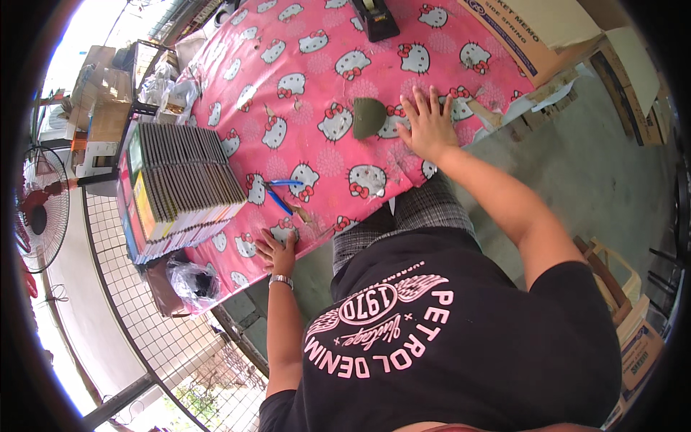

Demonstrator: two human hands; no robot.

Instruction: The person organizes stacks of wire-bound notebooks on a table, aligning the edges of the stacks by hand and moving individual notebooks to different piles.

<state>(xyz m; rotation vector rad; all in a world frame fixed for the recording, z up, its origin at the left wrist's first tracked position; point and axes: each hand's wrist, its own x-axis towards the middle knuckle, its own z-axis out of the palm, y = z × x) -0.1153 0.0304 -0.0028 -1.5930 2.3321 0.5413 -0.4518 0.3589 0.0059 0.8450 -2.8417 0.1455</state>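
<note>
green cloth (368,117) lies beside right hand (430,124), blue pliers (279,194) near left hand (276,250)

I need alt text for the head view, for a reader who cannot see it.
Both hands lie open on a pink cartoon-cat tablecloth: the right hand beside a dark green piece, the left hand at the table edge near blue-handled pliers. A stack of flat cases stands to the left.

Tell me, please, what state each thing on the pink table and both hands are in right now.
Left hand: empty, resting flat at the table edge.
Right hand: open, fingers spread flat on the pink cloth.
Green piece: lying flat beside the right hand.
Blue-handled pliers: lying unheld.
Stack of cases: standing in rows.
Tape dispenser: upright, untouched.
</note>
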